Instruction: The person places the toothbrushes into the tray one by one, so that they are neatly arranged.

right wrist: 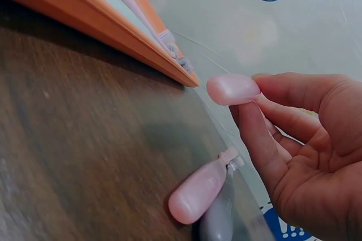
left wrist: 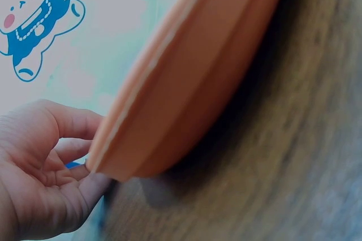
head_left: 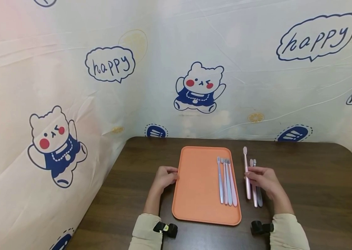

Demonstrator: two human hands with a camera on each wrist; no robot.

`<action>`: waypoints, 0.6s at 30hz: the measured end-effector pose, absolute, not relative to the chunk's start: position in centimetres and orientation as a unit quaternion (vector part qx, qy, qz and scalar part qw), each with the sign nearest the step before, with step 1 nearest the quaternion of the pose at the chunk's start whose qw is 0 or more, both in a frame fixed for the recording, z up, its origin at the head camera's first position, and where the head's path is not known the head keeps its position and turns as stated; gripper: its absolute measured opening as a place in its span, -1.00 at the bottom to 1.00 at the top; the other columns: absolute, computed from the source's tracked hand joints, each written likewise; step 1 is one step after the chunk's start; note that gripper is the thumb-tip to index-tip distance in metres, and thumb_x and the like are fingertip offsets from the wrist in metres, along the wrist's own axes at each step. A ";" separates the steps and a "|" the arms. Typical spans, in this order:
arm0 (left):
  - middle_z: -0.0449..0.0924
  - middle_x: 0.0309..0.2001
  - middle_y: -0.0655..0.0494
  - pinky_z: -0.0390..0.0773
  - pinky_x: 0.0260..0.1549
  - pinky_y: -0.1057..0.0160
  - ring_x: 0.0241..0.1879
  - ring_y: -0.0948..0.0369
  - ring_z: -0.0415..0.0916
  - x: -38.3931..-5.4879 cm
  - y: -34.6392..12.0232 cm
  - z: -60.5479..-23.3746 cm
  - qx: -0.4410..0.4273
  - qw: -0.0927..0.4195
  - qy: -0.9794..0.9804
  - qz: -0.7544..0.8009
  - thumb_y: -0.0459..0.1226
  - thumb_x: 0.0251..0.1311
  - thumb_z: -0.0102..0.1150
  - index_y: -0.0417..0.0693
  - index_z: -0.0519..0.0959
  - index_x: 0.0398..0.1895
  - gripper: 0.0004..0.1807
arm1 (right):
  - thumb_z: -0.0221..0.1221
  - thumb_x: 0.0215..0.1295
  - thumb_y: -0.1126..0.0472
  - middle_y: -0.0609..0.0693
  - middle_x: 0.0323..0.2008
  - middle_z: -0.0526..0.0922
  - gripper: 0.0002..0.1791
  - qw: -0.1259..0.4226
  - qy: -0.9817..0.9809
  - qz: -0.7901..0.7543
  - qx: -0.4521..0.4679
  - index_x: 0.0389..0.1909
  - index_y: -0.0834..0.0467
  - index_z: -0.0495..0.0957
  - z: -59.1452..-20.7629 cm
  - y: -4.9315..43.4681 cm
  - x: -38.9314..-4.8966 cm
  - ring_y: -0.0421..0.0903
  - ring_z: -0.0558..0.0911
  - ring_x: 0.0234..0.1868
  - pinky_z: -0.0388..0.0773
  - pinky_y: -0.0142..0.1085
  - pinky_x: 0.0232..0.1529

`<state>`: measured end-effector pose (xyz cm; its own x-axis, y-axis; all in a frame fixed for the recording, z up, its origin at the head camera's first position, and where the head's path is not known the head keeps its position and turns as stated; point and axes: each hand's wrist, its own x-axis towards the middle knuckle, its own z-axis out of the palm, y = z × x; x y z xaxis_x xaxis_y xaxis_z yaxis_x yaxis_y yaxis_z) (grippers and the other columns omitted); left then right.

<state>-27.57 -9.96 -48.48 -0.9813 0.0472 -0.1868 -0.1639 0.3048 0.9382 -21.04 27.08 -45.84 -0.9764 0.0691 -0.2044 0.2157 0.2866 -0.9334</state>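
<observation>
My right hand (head_left: 267,180) pinches a pink toothbrush (head_left: 246,161) between thumb and fingers, just right of the orange tray (head_left: 194,187). In the right wrist view the handle end of that pink toothbrush (right wrist: 226,89) points at the camera, raised off the table. Beneath this hand, a second pink toothbrush (right wrist: 195,198) and a grey toothbrush (right wrist: 218,218) lie side by side on the table. Several pink and blue toothbrushes (head_left: 220,187) lie in a row along the tray's right side. My left hand (head_left: 166,178) grips the tray's left rim (left wrist: 141,88) with thumb and fingers.
The dark wooden table (head_left: 319,187) extends to both sides of the tray. Behind it hangs a pale curtain (head_left: 247,86) printed with bears and speech bubbles. Black straps with small devices (head_left: 169,229) sit on both sleeves.
</observation>
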 end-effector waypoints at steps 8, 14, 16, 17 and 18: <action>0.72 -0.10 -0.24 0.71 -0.29 0.22 -0.31 0.21 0.66 -27.6 -10.1 -48.5 -0.039 0.092 0.804 0.587 -0.47 0.06 0.25 -0.38 0.69 -0.08 -0.69 | 0.18 0.44 0.24 0.21 -0.03 0.75 -0.43 0.059 0.806 -0.582 0.085 0.34 0.50 0.37 -45.9 26.6 -21.2 -0.30 0.71 -0.18 0.71 -0.30 -0.04; 0.72 -0.10 -0.23 0.71 -0.29 0.23 -0.31 0.21 0.66 -27.6 -10.1 -48.5 -0.038 0.094 0.804 0.585 -0.47 0.06 0.26 -0.39 0.68 -0.07 -0.68 | 0.18 0.43 0.25 0.22 0.00 0.73 -0.42 0.055 0.805 -0.585 0.075 0.35 0.50 0.35 -45.6 26.0 -21.1 -0.31 0.71 -0.17 0.71 -0.30 -0.03; 0.72 -0.10 -0.23 0.71 -0.29 0.23 -0.31 0.21 0.66 -27.6 -10.0 -48.5 -0.038 0.094 0.804 0.586 -0.47 0.06 0.25 -0.39 0.68 -0.07 -0.68 | 0.17 0.43 0.27 0.25 0.02 0.73 -0.42 0.055 0.804 -0.588 0.073 0.35 0.51 0.35 -45.5 25.7 -21.1 -0.31 0.71 -0.17 0.71 -0.29 -0.01; 0.72 -0.10 -0.23 0.72 -0.29 0.23 -0.31 0.22 0.66 -27.5 -10.0 -48.5 -0.038 0.093 0.804 0.586 -0.47 0.06 0.25 -0.39 0.68 -0.07 -0.68 | 0.17 0.43 0.28 0.27 0.03 0.72 -0.43 0.056 0.805 -0.587 0.070 0.35 0.51 0.35 -45.5 25.6 -21.1 -0.30 0.71 -0.16 0.71 -0.28 -0.01; 0.72 -0.10 -0.23 0.72 -0.29 0.23 -0.31 0.21 0.66 -27.5 -10.1 -48.5 -0.039 0.093 0.804 0.586 -0.47 0.06 0.25 -0.39 0.68 -0.07 -0.68 | 0.17 0.43 0.28 0.28 0.04 0.71 -0.43 0.056 0.805 -0.586 0.069 0.35 0.51 0.35 -45.5 25.5 -21.1 -0.28 0.72 -0.16 0.71 -0.27 0.00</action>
<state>-27.52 -10.06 -48.50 -0.9796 0.0470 -0.1956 -0.1718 0.3101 0.9351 -21.13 25.52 -45.53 -0.9843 0.0452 -0.1706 0.1762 0.3038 -0.9363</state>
